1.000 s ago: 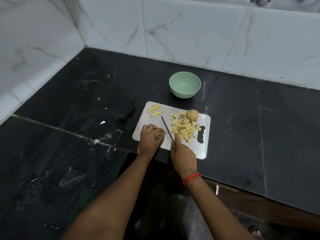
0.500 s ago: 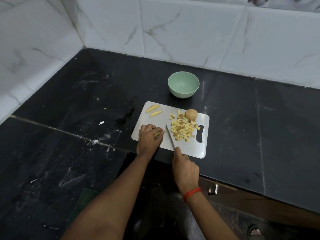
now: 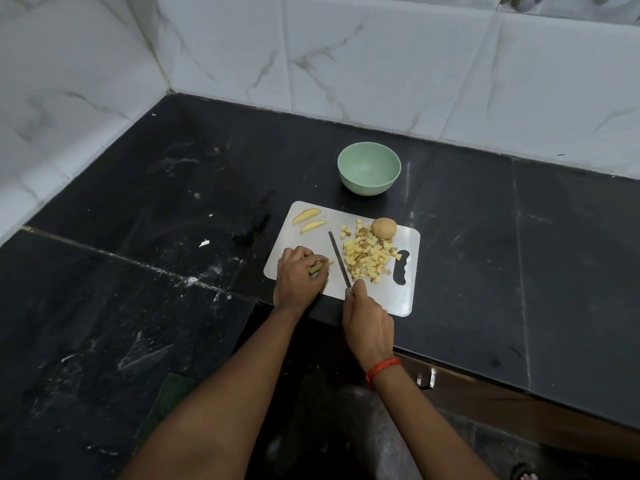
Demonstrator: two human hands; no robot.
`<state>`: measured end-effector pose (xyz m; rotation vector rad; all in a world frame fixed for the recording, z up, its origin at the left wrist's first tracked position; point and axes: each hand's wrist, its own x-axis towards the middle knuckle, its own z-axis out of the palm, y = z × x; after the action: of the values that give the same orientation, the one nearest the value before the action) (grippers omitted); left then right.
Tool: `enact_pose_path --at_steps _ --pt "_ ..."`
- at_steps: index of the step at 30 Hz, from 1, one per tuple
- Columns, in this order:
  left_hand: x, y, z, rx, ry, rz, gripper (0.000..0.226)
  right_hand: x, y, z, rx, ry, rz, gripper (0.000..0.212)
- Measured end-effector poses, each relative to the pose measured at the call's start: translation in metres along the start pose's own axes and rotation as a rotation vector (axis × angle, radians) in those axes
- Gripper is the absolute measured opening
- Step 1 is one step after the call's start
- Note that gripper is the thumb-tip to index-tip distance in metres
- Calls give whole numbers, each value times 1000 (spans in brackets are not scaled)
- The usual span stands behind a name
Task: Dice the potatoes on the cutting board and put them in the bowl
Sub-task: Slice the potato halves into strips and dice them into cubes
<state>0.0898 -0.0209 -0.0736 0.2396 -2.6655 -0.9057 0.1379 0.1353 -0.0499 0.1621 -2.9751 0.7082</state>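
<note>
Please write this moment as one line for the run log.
step: dicing | left hand: holds strip on board | right hand: holds knife | dice: piled on board | bowl: empty

Kitchen; black stone counter (image 3: 450, 209); marble-tiled walls (image 3: 363, 64)

You've got a mint-green bowl (image 3: 367, 188) on a black counter (image 3: 138, 278) smeared with whitish streaks, a pale grey cutting board (image 3: 384, 296), light yellow potato dice (image 3: 367, 259) flecked brown, a tan whole potato (image 3: 383, 228), white grey-veined marble tiles (image 3: 346, 64), and a red wrist thread (image 3: 382, 368).
</note>
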Motion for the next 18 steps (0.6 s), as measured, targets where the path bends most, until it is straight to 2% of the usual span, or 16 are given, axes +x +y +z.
enact_pose_path --at_steps 9,12,14,18 --pt "1 0 0 41 -10 8 17 10 -6 -1 -35 -84 -48 16" --pt "1 0 0 39 -8 2 18 6 -5 -2 -100 -57 -59 12" --pt "0 0 0 40 -2 3 18 -4 -5 1 -169 -46 -71 20" --pt "0 1 0 51 -3 6 19 -15 0 2 -210 -71 -47 24"
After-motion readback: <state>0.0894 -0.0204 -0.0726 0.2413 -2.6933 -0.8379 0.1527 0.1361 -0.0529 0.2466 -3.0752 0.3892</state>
